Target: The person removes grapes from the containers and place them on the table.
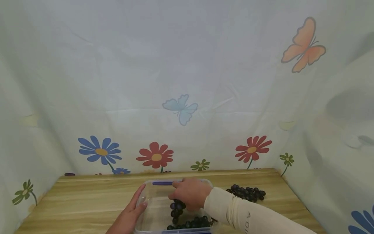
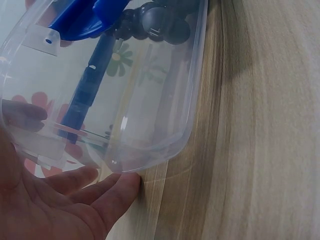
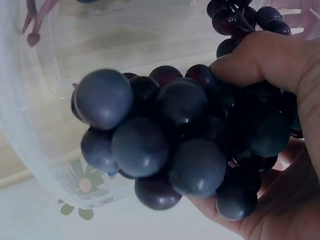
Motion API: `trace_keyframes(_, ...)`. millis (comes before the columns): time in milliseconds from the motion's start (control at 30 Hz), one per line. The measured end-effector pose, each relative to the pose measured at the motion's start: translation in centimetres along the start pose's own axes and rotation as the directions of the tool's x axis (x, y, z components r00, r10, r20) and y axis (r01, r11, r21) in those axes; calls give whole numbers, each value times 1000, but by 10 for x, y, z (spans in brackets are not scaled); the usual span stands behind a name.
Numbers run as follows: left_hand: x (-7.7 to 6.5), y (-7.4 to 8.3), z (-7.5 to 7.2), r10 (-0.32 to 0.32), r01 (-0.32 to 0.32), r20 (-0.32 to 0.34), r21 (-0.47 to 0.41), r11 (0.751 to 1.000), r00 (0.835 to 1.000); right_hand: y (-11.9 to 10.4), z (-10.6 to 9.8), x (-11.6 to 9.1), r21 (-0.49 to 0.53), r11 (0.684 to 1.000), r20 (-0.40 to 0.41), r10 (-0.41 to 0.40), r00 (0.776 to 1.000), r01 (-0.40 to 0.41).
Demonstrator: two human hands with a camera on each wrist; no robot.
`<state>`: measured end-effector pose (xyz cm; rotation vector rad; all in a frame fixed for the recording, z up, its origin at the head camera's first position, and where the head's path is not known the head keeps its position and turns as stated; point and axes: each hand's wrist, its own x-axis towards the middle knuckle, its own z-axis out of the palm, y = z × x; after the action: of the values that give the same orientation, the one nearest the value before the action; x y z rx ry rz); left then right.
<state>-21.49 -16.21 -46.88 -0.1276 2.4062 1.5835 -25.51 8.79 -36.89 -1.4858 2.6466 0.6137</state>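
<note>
My right hand [image 1: 191, 194] grips a bunch of dark grapes [image 3: 145, 145] over the clear plastic container [image 1: 155, 213]. Part of that bunch hangs below the fingers in the head view. My left hand [image 1: 130, 213] holds the container's left wall, its thumb overlapping the rim and its other fingers along the outside. In the left wrist view, the fingertips [image 2: 127, 187] sit at the container's lower corner. Another bunch of dark grapes [image 1: 191, 223] lies in the container's near part. Blue latches [image 2: 92, 17] show on the container's sides.
A further bunch of dark grapes [image 1: 248, 193] lies on the wood-grain table [image 1: 96, 195], to the right of the container and beyond the right forearm. A white cloth backdrop [image 1: 187, 65] with printed flowers and butterflies encloses the table's back and sides.
</note>
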Motion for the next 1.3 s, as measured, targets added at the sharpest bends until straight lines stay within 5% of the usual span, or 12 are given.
trace_keyframes(333,1,-1,0,-6,6,14,-32,999,1000,-5,-4,-5,-42,999,-54,13,998,-15)
trace_keyframes(1300,-1,2,0,-29,30,11,-33,999,1000,8,-32,-20,-112,992,-41,56,998,-60)
